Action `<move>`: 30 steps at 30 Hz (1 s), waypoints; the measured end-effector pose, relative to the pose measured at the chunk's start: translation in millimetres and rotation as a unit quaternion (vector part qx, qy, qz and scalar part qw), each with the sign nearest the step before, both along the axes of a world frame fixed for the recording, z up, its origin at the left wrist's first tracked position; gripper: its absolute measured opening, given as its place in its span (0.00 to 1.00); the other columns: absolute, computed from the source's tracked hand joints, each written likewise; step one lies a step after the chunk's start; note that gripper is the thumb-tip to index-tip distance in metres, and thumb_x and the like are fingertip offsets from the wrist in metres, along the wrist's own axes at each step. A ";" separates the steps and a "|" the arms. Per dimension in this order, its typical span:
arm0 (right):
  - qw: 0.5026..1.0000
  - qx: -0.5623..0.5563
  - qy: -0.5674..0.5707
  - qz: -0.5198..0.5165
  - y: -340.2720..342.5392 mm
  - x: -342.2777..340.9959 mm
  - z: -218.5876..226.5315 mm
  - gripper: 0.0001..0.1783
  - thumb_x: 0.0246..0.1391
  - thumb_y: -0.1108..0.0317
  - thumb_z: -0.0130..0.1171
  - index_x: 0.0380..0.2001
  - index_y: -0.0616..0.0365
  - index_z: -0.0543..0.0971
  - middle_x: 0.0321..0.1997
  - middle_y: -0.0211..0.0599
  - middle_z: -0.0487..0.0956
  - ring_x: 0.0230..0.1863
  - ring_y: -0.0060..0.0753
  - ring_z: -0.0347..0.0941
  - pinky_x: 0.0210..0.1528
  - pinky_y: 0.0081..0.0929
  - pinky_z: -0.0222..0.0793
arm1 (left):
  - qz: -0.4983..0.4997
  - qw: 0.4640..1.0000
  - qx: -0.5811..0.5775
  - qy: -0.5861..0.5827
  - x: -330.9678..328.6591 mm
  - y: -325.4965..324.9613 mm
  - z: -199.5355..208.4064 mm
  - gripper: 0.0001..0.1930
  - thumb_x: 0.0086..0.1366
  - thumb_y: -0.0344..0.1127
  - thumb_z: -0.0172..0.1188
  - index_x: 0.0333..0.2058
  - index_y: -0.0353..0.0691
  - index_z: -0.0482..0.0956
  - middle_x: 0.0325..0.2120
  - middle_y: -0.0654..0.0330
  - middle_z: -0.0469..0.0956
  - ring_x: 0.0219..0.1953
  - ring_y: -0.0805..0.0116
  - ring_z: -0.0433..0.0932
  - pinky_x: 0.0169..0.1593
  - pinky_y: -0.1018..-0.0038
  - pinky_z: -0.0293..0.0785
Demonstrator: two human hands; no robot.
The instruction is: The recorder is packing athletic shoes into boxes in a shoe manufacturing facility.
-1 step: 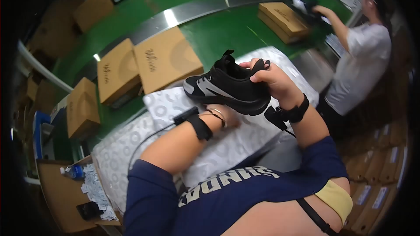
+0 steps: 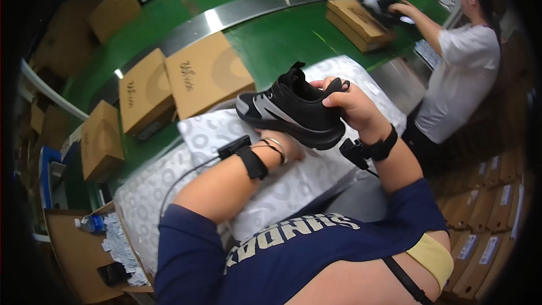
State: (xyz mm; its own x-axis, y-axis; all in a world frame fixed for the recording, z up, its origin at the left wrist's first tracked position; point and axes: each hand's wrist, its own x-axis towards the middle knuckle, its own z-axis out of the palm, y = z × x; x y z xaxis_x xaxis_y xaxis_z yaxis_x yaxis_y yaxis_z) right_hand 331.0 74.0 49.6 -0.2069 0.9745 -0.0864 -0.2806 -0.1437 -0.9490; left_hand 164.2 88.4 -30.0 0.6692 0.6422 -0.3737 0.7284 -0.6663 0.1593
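Observation:
A black sneaker (image 2: 302, 110) with grey patches is in my right hand (image 2: 358, 104), which grips it at the heel beside the pull loop. It hangs tilted above the paper, with the toe pointing left and the opening up. My left hand (image 2: 287, 146) lies low under the sneaker, against white patterned wrapping paper (image 2: 212, 130). The sneaker hides most of its fingers, so I cannot tell how they are set. Both wrists carry black straps with small devices.
Brown shoeboxes (image 2: 206, 73) stand beyond the paper, beside a curved metal-edged conveyor. At the far right a co-worker (image 2: 463, 73) holds dark shoes over another shoebox (image 2: 358, 25). A carton (image 2: 73, 248) with paper scraps, a bottle (image 2: 90, 223) and stacked boxes (image 2: 480, 248) flank me.
The whole view has shifted slightly, so boxes and co-worker sit a little further left. My right hand keeps its hold on the sneaker; my left hand looks less blurred.

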 end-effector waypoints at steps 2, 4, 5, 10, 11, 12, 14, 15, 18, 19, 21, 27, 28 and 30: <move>0.999 0.017 -0.042 -0.013 -17.8 15.2 -6.8 0.15 0.33 0.77 0.57 0.31 0.65 0.71 0.41 0.39 0.71 0.46 0.27 0.64 0.50 0.25 0.58 | -0.014 0.997 0.071 -0.037 -0.4 -4.9 -3.8 0.28 0.46 0.49 0.58 0.48 0.48 0.71 0.50 0.56 0.67 0.54 0.56 0.62 0.55 0.66 0.57; 0.991 0.073 -0.103 -0.047 -32.7 12.3 -12.2 0.14 0.32 0.76 0.57 0.29 0.63 0.71 0.43 0.41 0.69 0.47 0.29 0.64 0.50 0.26 0.57 | -0.002 1.000 -0.002 -0.008 9.3 -10.3 5.0 0.24 0.47 0.47 0.58 0.44 0.48 0.73 0.49 0.56 0.68 0.52 0.57 0.64 0.52 0.65 0.60; 0.975 0.134 -0.158 -0.076 -37.5 7.7 -15.3 0.13 0.32 0.76 0.58 0.27 0.62 0.71 0.45 0.42 0.68 0.48 0.30 0.63 0.51 0.26 0.57 | 0.016 0.997 -0.069 0.026 10.3 -9.9 12.0 0.20 0.47 0.45 0.58 0.41 0.48 0.76 0.48 0.57 0.69 0.50 0.57 0.66 0.49 0.65 0.64; 0.853 0.294 -0.430 -0.018 -67.7 -21.2 -29.4 0.14 0.26 0.71 0.60 0.23 0.57 0.70 0.47 0.43 0.67 0.53 0.43 0.60 0.52 0.35 0.55 | -0.252 0.959 -0.110 0.062 -13.3 -70.4 80.4 0.11 0.53 0.35 0.51 0.31 0.33 0.70 0.21 0.51 0.74 0.26 0.53 0.76 0.28 0.62 0.71; 0.742 0.416 -0.525 -0.020 -77.3 -30.7 -29.4 0.14 0.27 0.69 0.60 0.24 0.56 0.72 0.49 0.43 0.67 0.54 0.45 0.60 0.53 0.38 0.55 | -0.259 0.956 -0.133 -0.039 -23.4 -80.7 94.4 0.10 0.55 0.37 0.49 0.29 0.36 0.69 0.17 0.51 0.73 0.22 0.51 0.75 0.25 0.61 0.70; 0.673 0.454 -0.584 0.000 -89.3 -43.8 -34.7 0.13 0.30 0.66 0.58 0.25 0.55 0.73 0.50 0.43 0.67 0.54 0.46 0.59 0.54 0.42 0.54 | -0.210 0.961 -0.163 -0.074 -29.0 -89.8 131.5 0.08 0.57 0.38 0.49 0.27 0.39 0.68 0.17 0.50 0.73 0.22 0.51 0.74 0.25 0.60 0.69; 0.584 0.522 -0.622 0.026 -111.5 -70.4 -52.9 0.09 0.38 0.64 0.52 0.26 0.53 0.76 0.51 0.42 0.67 0.55 0.49 0.58 0.55 0.49 0.51 | -0.151 0.964 -0.180 -0.127 -57.9 -88.7 155.8 0.07 0.55 0.33 0.52 0.33 0.40 0.70 0.22 0.52 0.74 0.27 0.52 0.74 0.30 0.62 0.70; 0.571 0.550 -0.609 0.031 -117.7 -77.3 -61.5 0.09 0.42 0.66 0.48 0.26 0.51 0.78 0.50 0.41 0.68 0.56 0.50 0.57 0.54 0.52 0.50 | -0.089 0.976 -0.159 -0.119 -68.3 -83.9 167.0 0.12 0.53 0.30 0.54 0.38 0.39 0.71 0.28 0.54 0.75 0.32 0.53 0.74 0.35 0.65 0.70; 0.726 0.483 -0.485 0.064 -109.2 -59.7 -29.1 0.09 0.37 0.66 0.55 0.27 0.53 0.78 0.39 0.38 0.73 0.43 0.43 0.68 0.47 0.41 0.60 | 0.079 0.959 0.067 -0.264 -109.8 -72.3 139.4 0.16 0.50 0.29 0.56 0.40 0.35 0.71 0.39 0.50 0.73 0.43 0.53 0.71 0.46 0.68 0.65; 0.819 0.416 -0.387 0.086 -100.1 -45.8 -22.4 0.10 0.35 0.67 0.57 0.27 0.54 0.78 0.34 0.37 0.74 0.37 0.41 0.71 0.43 0.37 0.64 | 0.127 0.943 0.154 -0.267 -121.2 -70.9 122.7 0.17 0.49 0.29 0.57 0.40 0.35 0.71 0.43 0.48 0.71 0.46 0.52 0.69 0.50 0.67 0.63; 0.793 0.391 -0.463 -0.067 -77.4 -10.7 -37.8 0.06 0.39 0.71 0.58 0.25 0.58 0.77 0.27 0.40 0.74 0.31 0.42 0.70 0.35 0.32 0.65 | 0.172 0.939 0.164 -0.250 -147.4 -79.1 94.7 0.18 0.49 0.31 0.58 0.40 0.35 0.70 0.45 0.45 0.68 0.49 0.48 0.65 0.52 0.64 0.59; 0.579 0.028 -0.806 -0.123 -38.3 106.5 -100.7 0.13 0.46 0.70 0.47 0.36 0.61 0.74 0.37 0.47 0.72 0.42 0.43 0.68 0.44 0.37 0.63 | 0.224 0.948 0.108 -0.198 -137.5 -86.4 65.8 0.21 0.47 0.33 0.58 0.43 0.36 0.69 0.53 0.42 0.59 0.58 0.42 0.51 0.59 0.59 0.48; 0.554 0.013 -0.821 -0.136 -35.6 108.1 -101.8 0.16 0.46 0.71 0.46 0.41 0.61 0.72 0.42 0.50 0.70 0.47 0.43 0.65 0.49 0.39 0.60 | 0.234 0.948 0.119 -0.180 -134.5 -86.0 65.5 0.22 0.47 0.34 0.58 0.43 0.36 0.69 0.53 0.42 0.59 0.59 0.40 0.49 0.59 0.58 0.47; 0.557 -0.003 -0.818 -0.145 -33.9 110.1 -104.5 0.19 0.46 0.71 0.45 0.44 0.61 0.70 0.46 0.51 0.69 0.51 0.43 0.62 0.52 0.41 0.56 | 0.231 0.947 0.125 -0.188 -130.5 -83.9 62.8 0.22 0.47 0.35 0.59 0.43 0.36 0.69 0.53 0.41 0.59 0.58 0.39 0.50 0.58 0.56 0.47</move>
State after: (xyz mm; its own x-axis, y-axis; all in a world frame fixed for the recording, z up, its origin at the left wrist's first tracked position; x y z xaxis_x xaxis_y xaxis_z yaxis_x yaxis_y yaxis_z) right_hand 441.2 40.1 -54.9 0.3200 0.9450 0.0682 0.9461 -0.3225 0.0301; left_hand 33.7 4.6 32.8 0.3515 0.9354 0.0370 0.8743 -0.3422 0.3441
